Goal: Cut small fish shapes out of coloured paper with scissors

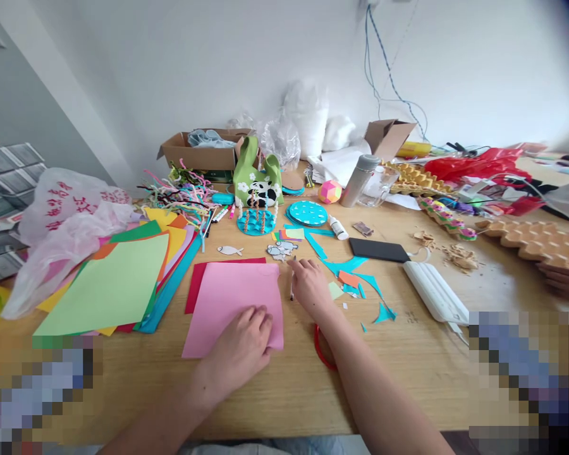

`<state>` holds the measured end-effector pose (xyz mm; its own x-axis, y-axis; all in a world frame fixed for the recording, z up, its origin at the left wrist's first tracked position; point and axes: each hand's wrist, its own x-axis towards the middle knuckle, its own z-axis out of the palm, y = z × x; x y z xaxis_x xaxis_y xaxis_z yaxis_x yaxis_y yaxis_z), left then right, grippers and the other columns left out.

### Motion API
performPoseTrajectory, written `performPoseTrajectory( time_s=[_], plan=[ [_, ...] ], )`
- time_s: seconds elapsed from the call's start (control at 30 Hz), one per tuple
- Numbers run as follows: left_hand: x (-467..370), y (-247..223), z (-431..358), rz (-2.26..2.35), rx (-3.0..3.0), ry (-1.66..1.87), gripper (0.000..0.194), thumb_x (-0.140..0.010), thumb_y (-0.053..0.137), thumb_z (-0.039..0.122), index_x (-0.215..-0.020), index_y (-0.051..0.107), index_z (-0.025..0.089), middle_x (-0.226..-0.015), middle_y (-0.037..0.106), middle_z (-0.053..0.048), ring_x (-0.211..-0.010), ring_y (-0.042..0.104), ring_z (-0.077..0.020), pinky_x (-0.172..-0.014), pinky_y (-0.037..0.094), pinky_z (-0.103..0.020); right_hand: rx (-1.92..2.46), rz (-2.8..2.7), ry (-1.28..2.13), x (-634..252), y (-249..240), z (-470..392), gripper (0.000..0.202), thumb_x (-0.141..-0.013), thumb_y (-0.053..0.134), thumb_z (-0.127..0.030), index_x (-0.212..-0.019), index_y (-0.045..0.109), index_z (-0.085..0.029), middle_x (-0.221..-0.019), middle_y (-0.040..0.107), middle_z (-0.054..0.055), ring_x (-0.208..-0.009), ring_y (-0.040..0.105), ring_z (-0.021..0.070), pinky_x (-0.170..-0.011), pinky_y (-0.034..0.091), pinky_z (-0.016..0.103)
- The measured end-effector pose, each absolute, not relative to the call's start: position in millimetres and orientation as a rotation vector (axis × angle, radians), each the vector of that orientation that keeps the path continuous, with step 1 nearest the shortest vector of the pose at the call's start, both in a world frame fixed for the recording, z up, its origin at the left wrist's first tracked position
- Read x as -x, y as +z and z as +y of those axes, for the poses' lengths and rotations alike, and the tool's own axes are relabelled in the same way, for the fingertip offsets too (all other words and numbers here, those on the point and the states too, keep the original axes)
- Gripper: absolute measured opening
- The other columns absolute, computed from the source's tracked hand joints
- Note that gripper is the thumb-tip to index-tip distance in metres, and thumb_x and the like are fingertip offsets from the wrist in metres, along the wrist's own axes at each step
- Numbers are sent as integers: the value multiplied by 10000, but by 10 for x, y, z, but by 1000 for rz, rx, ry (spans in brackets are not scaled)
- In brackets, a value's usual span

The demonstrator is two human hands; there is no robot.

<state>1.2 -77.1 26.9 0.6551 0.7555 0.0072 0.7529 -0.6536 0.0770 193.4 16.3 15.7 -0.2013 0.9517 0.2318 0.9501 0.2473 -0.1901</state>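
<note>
My left hand point(248, 335) lies on a sheet of pink paper point(232, 284), its fingers resting on the surface near the right edge. A red sheet point(195, 294) shows from underneath. Beyond the paper's right edge, my right hand point(310, 284) has its fingers closed around a slim pen point(292, 292), partly hidden by the fingers. Just past it are fish cutouts point(282, 249), with another white fish cutout point(230, 250) to the left. Partly covered by my right forearm is a red curved thing point(320, 351) whose kind I cannot make out.
Coloured paper sheets point(114, 284) are piled at left. Blue paper scraps point(360, 272), a black phone-like slab point(378, 249) and a white power strip point(434, 291) lie at right. Behind stand a blue disc with twisted posts point(256, 222), a green panda bag point(258, 180) and a flask point(360, 180).
</note>
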Motion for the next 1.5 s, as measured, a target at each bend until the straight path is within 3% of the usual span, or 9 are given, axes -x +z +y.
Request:
performPoseTrajectory(
  time_s=[0.17,0.4,0.53,0.7,0.93,1.23,1.37,1.47,1.5],
  plan=[
    [59,272,-806,1100,-2879,54,513,-798,519,142,-1310,521,105,-1351,564,-160,-1272,500,-286,-1122,336,-424,1610,-2035,107,-1911,112,179,338,-841,442,-61,-1075,670,-149,-935,695,113,-918,601,244,-807,422,322],
    [190,323,-856,1373,-2706,655,491,-777,363,-50,-1162,618,117,-1112,711,-128,-1006,678,-201,-895,563,-335,1519,-1720,356,-1892,81,210,270,-906,425,-201,-1030,664,-185,-939,726,84,-842,665,217,-766,481,332],
    [274,579,-948,1331,-2744,1109,495,-807,382,-25,-1207,595,176,-1074,726,-86,-999,682,-178,-909,564,-328,1479,-1466,789,-1873,142,213,357,-912,457,-467,-975,662,-182,-877,731,86,-723,677,211,-634,510,314],
    [401,799,-1034,998,-2917,1058,496,-784,395,-20,-1193,607,164,-1167,697,-87,-1177,596,-190,-1052,472,-377,1310,-965,1650,-1927,276,217,631,-851,412,-692,-993,650,-124,-877,738,168,-681,699,239,-507,503,304],
    [641,772,-999,877,-2992,887,461,-808,397,-33,-1106,648,213,-1293,632,-65,-1370,394,-236,-1108,380,-505,1170,-1005,2007,-1963,245,145,359,-778,682,-452,-949,652,-137,-757,727,87,-593,656,173,-498,468,243],
    [848,783,-913,892,-2864,901,509,-843,397,3,-1190,630,291,-1445,493,-35,-1401,332,-286,-1117,297,-602,1137,-1540,1855,-1902,282,44,328,-653,791,-431,-679,640,-140,-533,599,-33,-453,509,95,-405,338,192],
    [916,712,-815,1068,-2593,1139,434,-868,571,207,-1283,582,334,-1475,455,-34,-1399,329,-311,-1143,261,-568,1066,-1341,1795,-1857,303,49,333,-644,801,-414,-727,623,-146,-565,615,-35,-440,523,87,-411,367,190],
    [874,568,-689,1294,-1778,1569,706,-787,708,369,-1428,412,349,-1551,333,-24,-1436,253,-290,-1181,221,-467,917,-1070,1776,-1816,314,73,383,-626,824,-399,-837,607,-165,-645,662,-21,-500,597,109,-480,460,210],
    [838,516,-648,1298,-1659,1606,696,-862,601,431,-1483,299,341,-1567,294,-42,-1435,258,-283,-1161,261,-476,865,-1003,1760,-1805,313,84,396,-625,829,-394,-862,600,-174,-655,668,-21,-517,611,115,-500,480,217]
  ],
)
